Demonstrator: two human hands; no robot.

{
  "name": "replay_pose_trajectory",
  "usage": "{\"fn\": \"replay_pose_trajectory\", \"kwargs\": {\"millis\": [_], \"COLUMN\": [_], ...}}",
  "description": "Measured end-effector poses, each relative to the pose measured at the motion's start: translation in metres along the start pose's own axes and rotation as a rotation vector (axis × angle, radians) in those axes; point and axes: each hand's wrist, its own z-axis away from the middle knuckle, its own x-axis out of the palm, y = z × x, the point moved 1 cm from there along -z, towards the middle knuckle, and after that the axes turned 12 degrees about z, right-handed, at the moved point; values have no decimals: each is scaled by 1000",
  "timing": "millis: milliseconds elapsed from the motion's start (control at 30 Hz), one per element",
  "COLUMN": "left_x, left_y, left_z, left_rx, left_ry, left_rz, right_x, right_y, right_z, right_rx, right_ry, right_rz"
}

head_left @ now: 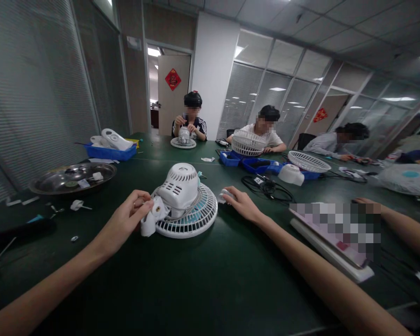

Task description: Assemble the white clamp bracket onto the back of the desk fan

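Observation:
A white electric fan head [182,186] lies grille down on the green table, its vented motor housing facing up. My left hand [135,212] is closed on the white neck bracket [156,214] at the fan's near left side. To the right of the grille, my right hand [240,201] has its fingers closed around a small white plastic part [226,195], mostly covered by the fingers. A thin cord loops around the motor housing. Blue blades show through the grille slots.
On the left are a steel tray [73,179] with small parts, a blue bin [112,151] and a dark-handled tool [21,231]. A black cable [269,186], blue bins [255,164] and a white box-like object [331,242] lie rightward. Several people sit around the table.

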Motion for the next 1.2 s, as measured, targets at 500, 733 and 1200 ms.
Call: {"fn": "replay_pose_trajectory", "kwargs": {"millis": [500, 733, 1200], "left_x": [1, 1, 3], "left_y": [-6, -1, -13], "left_z": [-2, -3, -4], "left_rx": [63, 200, 105], "left_ry": [100, 96, 134], "left_rz": [-367, -474, -140], "right_x": [5, 1, 63], "right_y": [26, 11, -37], "right_z": [4, -12, -154], "right_rx": [27, -93, -153], "right_ry": [122, 81, -145], "right_rz": [220, 433, 461]}}
